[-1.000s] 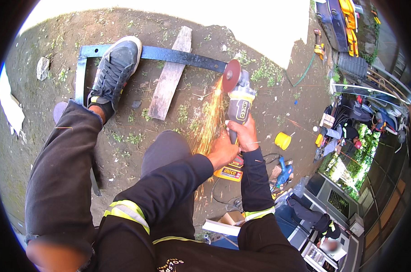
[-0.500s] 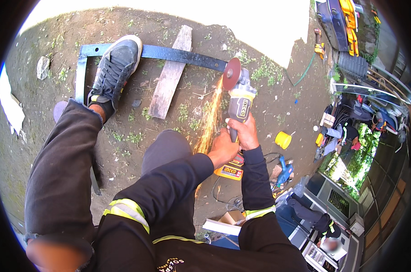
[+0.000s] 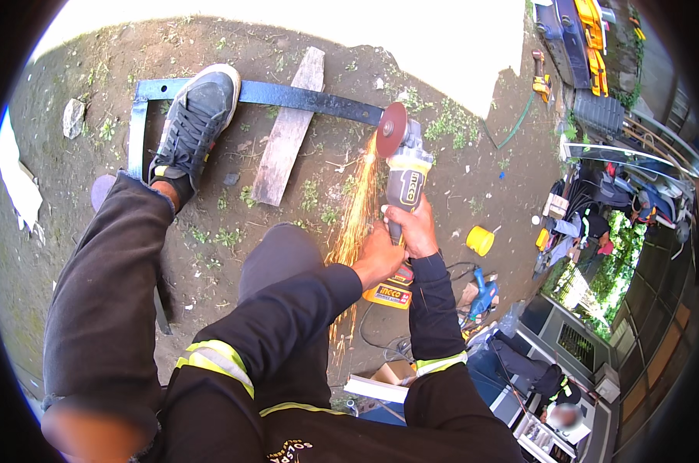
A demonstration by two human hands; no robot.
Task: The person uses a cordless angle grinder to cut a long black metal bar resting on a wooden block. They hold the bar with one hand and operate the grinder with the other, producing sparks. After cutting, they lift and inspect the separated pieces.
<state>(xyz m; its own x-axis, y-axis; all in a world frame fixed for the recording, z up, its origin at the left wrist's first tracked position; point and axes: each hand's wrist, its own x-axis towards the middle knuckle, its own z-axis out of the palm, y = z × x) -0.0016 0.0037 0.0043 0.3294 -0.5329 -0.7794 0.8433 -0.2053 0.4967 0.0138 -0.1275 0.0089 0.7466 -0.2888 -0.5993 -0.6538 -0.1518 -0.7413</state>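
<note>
Both hands on grinder, sparks flying, work at bar end under way.
Left hand and right hand both wrapped round the grip of a grey-and-yellow cordless angle grinder; its reddish-brown round disc, ahead of the hands, meets the end of a black flat metal bar, which runs off ahead-left of them. No piece looks parted yet, so seemingly unfinished (depth hidden behind disc). Versus half a second ago: orange sparks spread wider; disc still at bar end.
</note>
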